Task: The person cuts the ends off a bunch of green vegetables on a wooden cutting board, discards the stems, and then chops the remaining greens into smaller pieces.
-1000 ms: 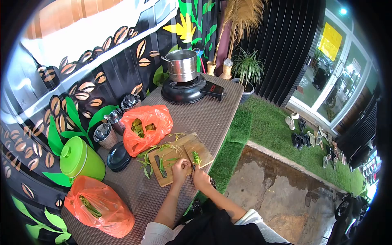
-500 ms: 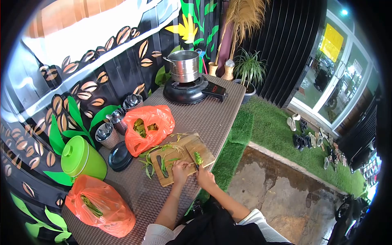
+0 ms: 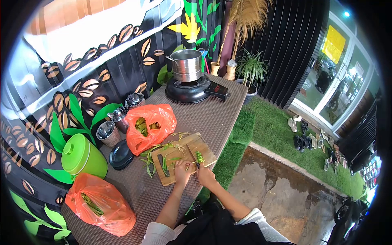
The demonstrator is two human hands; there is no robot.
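A wooden cutting board (image 3: 168,176) lies on the brown woven-textured table (image 3: 143,192). My left hand (image 3: 182,170) is closed at the front edge of the board, its fingertips pinched on thin stems. Just to the right, my right hand (image 3: 206,176) is wrapped round the handle of a knife, whose dark blade is mostly hidden. Chopped greens (image 3: 199,157) sit beside the blade on the right part of the board. Long green leaves and pale roots (image 3: 173,146) are scattered over the board's left and back edges. An orange bag (image 3: 152,122) holding greens touches the scraps behind.
A steel pot (image 3: 187,67) stands on a black portable stove (image 3: 188,90) at the back. Along the left are cutlery cups (image 3: 107,134), black plates (image 3: 121,155), a green container (image 3: 85,157) and a second orange bag (image 3: 106,210). Shoes (image 3: 302,143) lie on the grass mat at right.
The view has shifted slightly. Both hands stay at nearly the same places on the board, with my left hand still at the stems and my right hand still on the knife.
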